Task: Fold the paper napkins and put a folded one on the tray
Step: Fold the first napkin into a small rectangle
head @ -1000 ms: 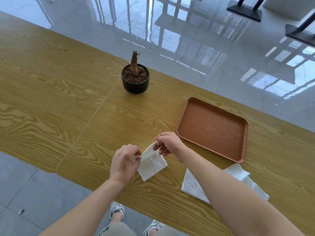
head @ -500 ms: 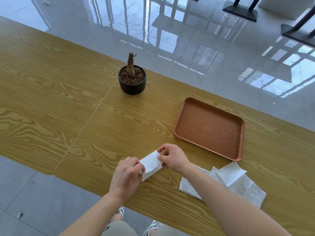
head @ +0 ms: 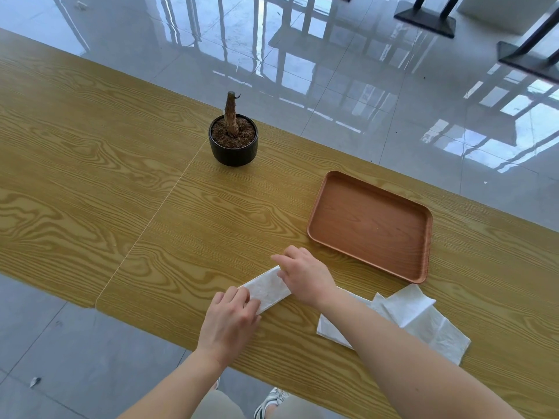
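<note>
One white napkin [head: 267, 290], a flat, narrow, textured folded strip

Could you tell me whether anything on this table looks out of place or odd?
Only the black pot: it holds a bare stump, no leaves. The spare napkins lie in a loose, uneven pile.

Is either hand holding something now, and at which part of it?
Nothing is lifted. The folded napkin lies flat on the table; the left hand presses its near end, the right hand its far end.
</note>
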{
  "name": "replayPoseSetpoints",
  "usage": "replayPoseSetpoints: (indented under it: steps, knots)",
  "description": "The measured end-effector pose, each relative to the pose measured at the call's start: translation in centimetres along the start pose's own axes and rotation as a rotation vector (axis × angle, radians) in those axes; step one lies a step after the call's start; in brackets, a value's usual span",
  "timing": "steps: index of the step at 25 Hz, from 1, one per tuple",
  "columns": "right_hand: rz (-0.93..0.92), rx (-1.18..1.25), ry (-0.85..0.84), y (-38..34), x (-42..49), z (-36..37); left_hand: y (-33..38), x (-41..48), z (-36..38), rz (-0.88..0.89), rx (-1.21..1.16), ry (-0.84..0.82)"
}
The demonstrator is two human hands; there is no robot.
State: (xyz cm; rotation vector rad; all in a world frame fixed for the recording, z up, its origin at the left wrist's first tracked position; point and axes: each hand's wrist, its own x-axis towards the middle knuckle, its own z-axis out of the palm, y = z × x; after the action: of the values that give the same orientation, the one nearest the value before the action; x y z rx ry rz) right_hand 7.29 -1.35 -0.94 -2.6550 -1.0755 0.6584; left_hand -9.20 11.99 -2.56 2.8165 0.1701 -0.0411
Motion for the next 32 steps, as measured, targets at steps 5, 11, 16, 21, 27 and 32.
replayPoseSetpoints:
  steps: [5,11,16,21,27,32]
  knots:
    - [-0.015,-0.060,-0.032,0.3,0.5,0.3,-0.3,0.4,0.1,0.061,0.113,0.023]
    - [0.101,0.081,-0.097,0.6,-1.3,0.7,-1.8,1.6,-0.6,0.141,0.222,-0.002]
    - [0.411,0.239,-0.043,-0.1,-3.0,2.2,-0.7,2.0,-1.2,-0.113,0.094,0.049]
    - [0.545,0.352,0.054,-0.8,-4.5,3.8,2.4,-0.7,-0.1,-0.223,-0.117,-0.027]
    - [0.574,0.318,0.037,-1.2,-4.7,3.6,3.4,-0.2,0.0,-0.159,-0.001,-0.088]
    - [0.627,0.412,0.016,-1.6,-6.0,4.3,1.7,0.3,-0.2,-0.087,0.048,-0.030]
